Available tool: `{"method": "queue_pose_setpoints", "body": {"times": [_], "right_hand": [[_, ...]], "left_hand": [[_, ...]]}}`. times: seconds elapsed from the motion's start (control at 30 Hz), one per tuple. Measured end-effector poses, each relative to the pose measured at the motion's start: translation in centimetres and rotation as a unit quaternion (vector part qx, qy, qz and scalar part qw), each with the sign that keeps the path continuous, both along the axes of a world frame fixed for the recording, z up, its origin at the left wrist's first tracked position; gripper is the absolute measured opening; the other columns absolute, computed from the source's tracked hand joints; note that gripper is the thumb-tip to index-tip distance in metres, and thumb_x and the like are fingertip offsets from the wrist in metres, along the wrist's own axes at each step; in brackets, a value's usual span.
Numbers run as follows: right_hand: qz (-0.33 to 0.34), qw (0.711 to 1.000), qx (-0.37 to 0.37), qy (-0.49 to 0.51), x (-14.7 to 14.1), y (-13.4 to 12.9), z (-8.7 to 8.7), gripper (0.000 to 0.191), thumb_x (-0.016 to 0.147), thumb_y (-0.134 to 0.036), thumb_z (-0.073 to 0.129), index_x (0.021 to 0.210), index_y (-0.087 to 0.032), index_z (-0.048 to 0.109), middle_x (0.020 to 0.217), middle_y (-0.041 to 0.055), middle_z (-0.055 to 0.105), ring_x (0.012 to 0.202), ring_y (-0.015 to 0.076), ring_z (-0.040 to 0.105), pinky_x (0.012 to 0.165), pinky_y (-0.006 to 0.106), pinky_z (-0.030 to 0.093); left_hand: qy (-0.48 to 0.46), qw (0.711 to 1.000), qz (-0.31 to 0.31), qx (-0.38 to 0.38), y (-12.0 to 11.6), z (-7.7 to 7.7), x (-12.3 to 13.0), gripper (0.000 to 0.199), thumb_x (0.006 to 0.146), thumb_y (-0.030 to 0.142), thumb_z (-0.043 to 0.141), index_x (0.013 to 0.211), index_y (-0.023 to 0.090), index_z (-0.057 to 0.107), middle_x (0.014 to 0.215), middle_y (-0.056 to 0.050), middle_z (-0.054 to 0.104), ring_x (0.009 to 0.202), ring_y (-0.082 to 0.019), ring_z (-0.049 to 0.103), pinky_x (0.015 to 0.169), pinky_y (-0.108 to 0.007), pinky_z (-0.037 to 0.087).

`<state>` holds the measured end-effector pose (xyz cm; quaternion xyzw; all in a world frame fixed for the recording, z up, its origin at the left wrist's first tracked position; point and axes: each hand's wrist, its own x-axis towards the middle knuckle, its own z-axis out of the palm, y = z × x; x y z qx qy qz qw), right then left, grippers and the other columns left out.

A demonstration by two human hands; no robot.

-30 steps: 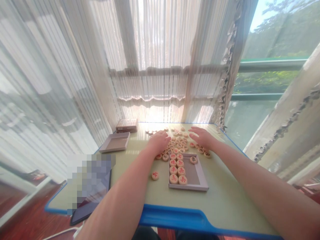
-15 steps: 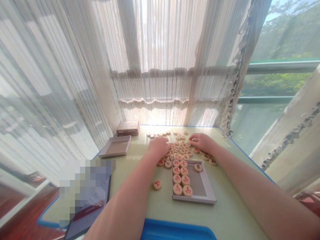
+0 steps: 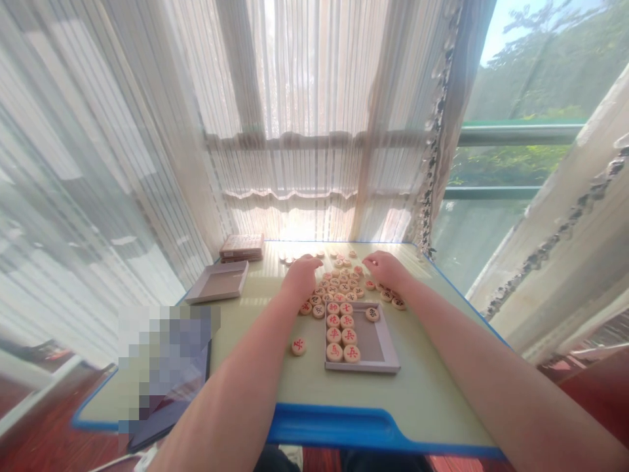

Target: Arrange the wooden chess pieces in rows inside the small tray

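Round wooden pieces with red or black characters lie in a loose pile (image 3: pixel 339 286) on the table. In front of it, a shallow open box (image 3: pixel 388 354) holds two columns of red-marked pieces at its left and one black-marked piece (image 3: pixel 372 314) at its upper right. A single red-marked piece (image 3: pixel 298 346) lies left of the box. My left hand (image 3: pixel 303 274) is over the pile's far left side, its fingers curled; what they hold, if anything, is hidden. My right hand (image 3: pixel 386 267) is at the far right of the pile, fingers pinched together, with their contents too small to make out.
An empty box lid (image 3: pixel 219 283) and a stacked flat box (image 3: pixel 242 246) stand at the far left of the table (image 3: pixel 432 393). A dark tablet (image 3: pixel 167 419), partly blurred out, is at the near left. A blue tray edge (image 3: pixel 334 425) runs along the front. Curtains hang behind.
The view has shifted, so the table and box appear slightly further left and higher. My left hand has moved a little farther over the pile, and a red-marked piece now shows near my right fingertips.
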<state>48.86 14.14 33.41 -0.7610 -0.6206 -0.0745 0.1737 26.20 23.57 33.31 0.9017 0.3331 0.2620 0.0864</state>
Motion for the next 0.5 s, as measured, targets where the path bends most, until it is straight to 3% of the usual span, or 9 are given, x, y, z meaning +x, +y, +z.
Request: {"method": "queue_pose_setpoints", "body": {"times": [0.17,0.37,0.5], "right_hand": [[-0.04,0.999,-0.015,0.035,0.63,-0.48,0.01,0.03,0.082,-0.02,0.047,0.101,-0.018,0.07,0.113,0.008,0.065,0.099,0.0184,0.059,0.087,0.026,0.041],[-0.032,0.994,-0.041,0.093,0.23,-1.0,0.47,0.033,0.08,-0.029,0.055,0.109,-0.019,0.067,0.099,0.0049,0.07,0.083,0.0159,0.063,0.076,0.024,0.045],[-0.015,0.997,-0.055,0.061,-0.18,-0.94,0.66,0.029,0.08,-0.031,0.055,0.102,-0.02,0.07,0.099,0.0052,0.071,0.086,0.0183,0.063,0.076,0.025,0.044]], "left_hand": [[0.022,1.0,-0.014,0.0,-0.09,0.01,0.04,0.038,0.078,0.002,0.043,0.102,0.016,0.069,0.106,-0.006,0.064,0.094,-0.018,0.061,0.089,-0.03,0.049],[0.035,0.999,-0.003,-0.001,-0.52,0.03,-0.2,0.036,0.081,0.01,0.044,0.109,0.018,0.067,0.105,-0.005,0.069,0.1,-0.018,0.061,0.094,-0.03,0.047],[0.045,0.999,-0.002,0.01,-0.78,0.22,-0.53,0.033,0.086,0.02,0.043,0.108,0.018,0.068,0.105,-0.005,0.07,0.1,-0.019,0.062,0.095,-0.033,0.046]]}}
